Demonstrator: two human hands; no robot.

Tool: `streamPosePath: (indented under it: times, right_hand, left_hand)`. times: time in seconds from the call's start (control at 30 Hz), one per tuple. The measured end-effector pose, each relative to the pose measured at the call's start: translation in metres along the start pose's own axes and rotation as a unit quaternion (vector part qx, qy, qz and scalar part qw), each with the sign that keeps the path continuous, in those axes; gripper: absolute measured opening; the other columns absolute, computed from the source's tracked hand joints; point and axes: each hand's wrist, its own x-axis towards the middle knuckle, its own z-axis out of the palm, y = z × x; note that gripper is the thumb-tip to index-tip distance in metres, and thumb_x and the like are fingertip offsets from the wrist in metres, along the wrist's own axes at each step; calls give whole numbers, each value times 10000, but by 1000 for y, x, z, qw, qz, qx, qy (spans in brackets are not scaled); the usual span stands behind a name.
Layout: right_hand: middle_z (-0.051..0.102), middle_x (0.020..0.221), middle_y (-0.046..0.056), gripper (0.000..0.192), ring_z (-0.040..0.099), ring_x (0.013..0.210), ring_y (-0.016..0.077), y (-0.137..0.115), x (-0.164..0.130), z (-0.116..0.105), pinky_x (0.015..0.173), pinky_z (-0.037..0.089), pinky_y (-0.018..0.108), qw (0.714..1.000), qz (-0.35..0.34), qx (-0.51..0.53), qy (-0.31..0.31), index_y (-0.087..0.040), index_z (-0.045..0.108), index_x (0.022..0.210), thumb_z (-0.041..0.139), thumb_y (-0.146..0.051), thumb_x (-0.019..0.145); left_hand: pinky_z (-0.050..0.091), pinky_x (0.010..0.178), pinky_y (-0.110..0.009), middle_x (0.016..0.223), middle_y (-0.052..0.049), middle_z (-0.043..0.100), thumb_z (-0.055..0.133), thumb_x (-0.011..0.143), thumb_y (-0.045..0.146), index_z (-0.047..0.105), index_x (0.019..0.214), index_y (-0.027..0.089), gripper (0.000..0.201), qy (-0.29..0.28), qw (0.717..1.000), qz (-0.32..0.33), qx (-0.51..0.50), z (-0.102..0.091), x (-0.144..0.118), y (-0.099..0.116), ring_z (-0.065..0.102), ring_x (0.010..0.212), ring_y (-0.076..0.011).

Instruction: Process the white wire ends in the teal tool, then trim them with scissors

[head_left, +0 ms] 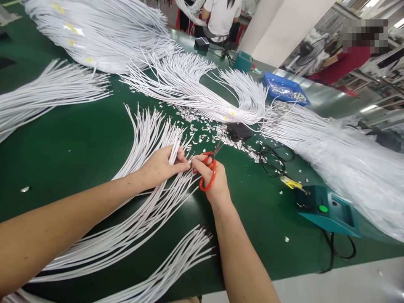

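Several white cables (175, 148) are gripped in my left hand (167, 164), their ends pointing up past the fingers. My right hand (214, 179) carries red-handled scissors (213, 168), blades pointing away from me. Its thumb and forefinger pinch close to my left fingertips, at what looks like a cable end; the exact contact is too small to make out. Under both hands a loose bundle of white cables (151, 210) spreads over the green table. Another white bundle (176, 261) lies nearer to me.
Small silvery pieces (221, 132) are scattered beyond my hands, around a black box (239, 131). A blue tray (285, 88) holds more. At right stands a teal device (328, 210) with a black cord. Large cable bundles (104, 33) lie at the back. Two people work beyond the table.
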Motion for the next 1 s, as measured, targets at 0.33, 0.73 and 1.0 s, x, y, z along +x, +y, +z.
streamPosePath:
  times: [0.33, 0.73, 1.0]
  right_hand:
    - [535, 665, -16, 149, 501, 652, 123, 1, -8, 5, 675, 420, 276, 989, -109, 39, 89, -192, 613, 654, 620, -307, 748]
    - [586, 683, -7, 168, 515, 660, 134, 0, -7, 4, 683, 423, 284, 996, -54, -33, 64, -184, 689, 680, 700, -351, 694]
    - [653, 818, 16, 154, 569, 761, 153, -3, -12, 4, 765, 433, 291, 973, -154, -86, 151, -195, 696, 824, 651, -328, 761]
  left_hand:
    - [420, 657, -275, 703, 31, 582, 693, 678, 350, 457, 719, 194, 286, 46, 998, -46, -19, 0, -1, 3, 518, 628, -122]
    - [486, 716, -290, 808, -2, 642, 715, 688, 345, 599, 845, 194, 247, -122, 990, -41, -59, -15, 2, 0, 612, 739, -155]
    - [530, 736, -337, 750, -14, 687, 772, 627, 330, 657, 1031, 211, 436, -120, 984, -95, -95, -25, 3, -1, 669, 733, -197]
